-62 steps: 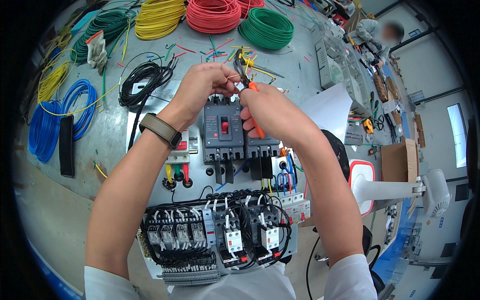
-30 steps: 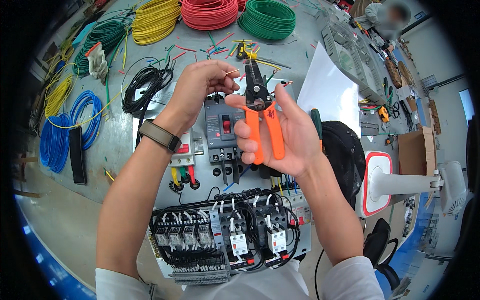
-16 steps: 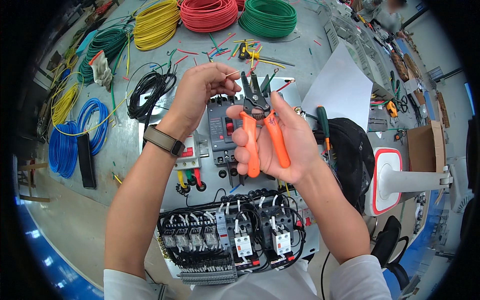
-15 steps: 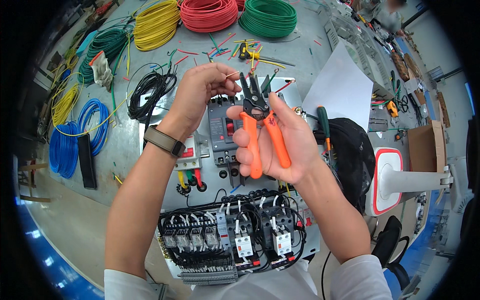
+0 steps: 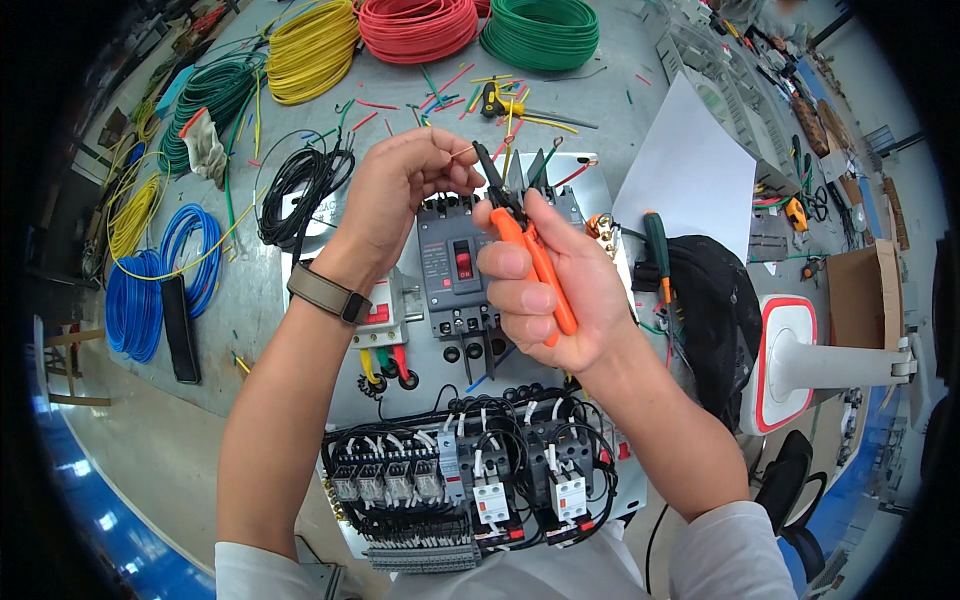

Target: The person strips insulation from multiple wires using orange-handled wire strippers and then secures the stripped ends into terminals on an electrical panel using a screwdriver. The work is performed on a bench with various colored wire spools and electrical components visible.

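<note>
Pinched between the fingertips of my left hand [image 5: 395,190] is a thin wire, its bare copper end [image 5: 463,152] poking out to the right. My right hand [image 5: 575,285] is closed round the orange handles of wire strippers [image 5: 541,268]. Their dark jaws [image 5: 487,168] are together at the copper end; whether they touch it I cannot tell. Both hands hover over a grey moulded-case circuit breaker [image 5: 440,262] with a red switch. Yellow, green and red wires [image 5: 575,173] stick up behind the breaker. The wire's other end is hidden by my left hand.
Nearer me, the metal panel carries relays [image 5: 385,482], contactors and bundled black wiring. Wire coils in yellow [image 5: 312,55], red [image 5: 418,28] and green [image 5: 540,35] lie at the back. A black wire coil [image 5: 303,190] sits left, a green-handled screwdriver [image 5: 656,245] right.
My right hand has turned and squeezed the strippers' handles together, and the jaws have closed near the wire's end. The left hand keeps its pinch almost in place.
</note>
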